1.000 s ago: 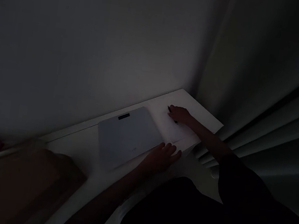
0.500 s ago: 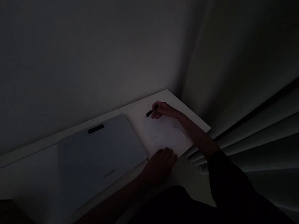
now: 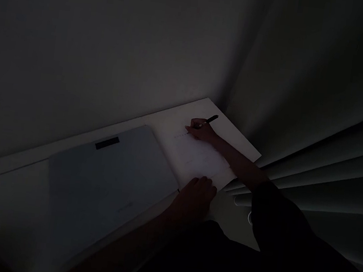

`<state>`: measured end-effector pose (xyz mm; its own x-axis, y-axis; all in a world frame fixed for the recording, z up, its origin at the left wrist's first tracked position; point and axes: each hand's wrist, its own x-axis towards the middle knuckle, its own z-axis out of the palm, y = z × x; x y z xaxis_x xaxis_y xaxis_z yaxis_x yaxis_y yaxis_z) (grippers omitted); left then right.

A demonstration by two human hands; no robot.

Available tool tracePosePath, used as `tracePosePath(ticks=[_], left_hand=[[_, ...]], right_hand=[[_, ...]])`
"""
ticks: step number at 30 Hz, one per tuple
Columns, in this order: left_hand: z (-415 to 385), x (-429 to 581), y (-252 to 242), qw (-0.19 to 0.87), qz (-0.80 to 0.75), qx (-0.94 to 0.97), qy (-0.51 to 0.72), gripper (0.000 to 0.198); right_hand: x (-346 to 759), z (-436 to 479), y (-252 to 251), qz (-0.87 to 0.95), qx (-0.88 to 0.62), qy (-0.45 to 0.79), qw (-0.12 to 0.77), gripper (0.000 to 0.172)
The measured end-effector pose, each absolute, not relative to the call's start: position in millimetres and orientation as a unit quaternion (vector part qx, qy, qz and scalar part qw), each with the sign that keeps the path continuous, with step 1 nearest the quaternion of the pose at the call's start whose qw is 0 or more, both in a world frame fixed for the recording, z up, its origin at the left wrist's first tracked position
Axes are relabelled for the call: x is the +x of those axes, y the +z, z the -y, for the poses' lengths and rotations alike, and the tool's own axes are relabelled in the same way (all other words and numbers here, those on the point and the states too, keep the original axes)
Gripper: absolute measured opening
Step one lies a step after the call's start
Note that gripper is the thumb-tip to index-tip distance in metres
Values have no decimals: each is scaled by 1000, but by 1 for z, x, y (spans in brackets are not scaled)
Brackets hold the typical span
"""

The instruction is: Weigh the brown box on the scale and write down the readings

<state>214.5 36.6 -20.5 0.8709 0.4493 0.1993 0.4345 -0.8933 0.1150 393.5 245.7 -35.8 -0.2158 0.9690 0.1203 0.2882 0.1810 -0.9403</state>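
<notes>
In dim light, a sheet of white paper (image 3: 195, 155) with faint writing lies on a white table. My right hand (image 3: 202, 130) is closed around a dark pen (image 3: 212, 118). The pen's back end points up and to the right, and its tip is near a row of small marks at the paper's far part. My left hand (image 3: 196, 195) rests by the near edge of the paper and table, fingers curled. Whatever is under those fingers, if anything, is hidden.
A large grey-blue flat panel (image 3: 106, 179) with a dark rectangle on it lies left of the paper. The white table (image 3: 205, 106) runs along a wall (image 3: 113, 48). Folded curtains (image 3: 328, 176) hang at the right.
The pen has turned in my right hand, from pointing down-left to its back end standing up-right. A row of small marks now shows by the hand. My left hand stays almost in place.
</notes>
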Motion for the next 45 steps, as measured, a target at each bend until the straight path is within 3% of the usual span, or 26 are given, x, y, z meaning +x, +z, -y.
tracePosePath(ticks=[12,19,40,45], left_hand=[[-41,217,-42,31,-206,971,114,30],[-42,217,-42,39,-209,971,113,32],[-42,219,-37,25,-203,971,126,29],[-42,221,-36,35,-216,970,110,26]], right_hand=[[392,-245,-38,690,-506,367,363,34],[391,-242,-32,689,-491,394,358,33],[393,-246,-35,629,-516,424,399,31],[394,-241,-24,688,-504,353,384,33]])
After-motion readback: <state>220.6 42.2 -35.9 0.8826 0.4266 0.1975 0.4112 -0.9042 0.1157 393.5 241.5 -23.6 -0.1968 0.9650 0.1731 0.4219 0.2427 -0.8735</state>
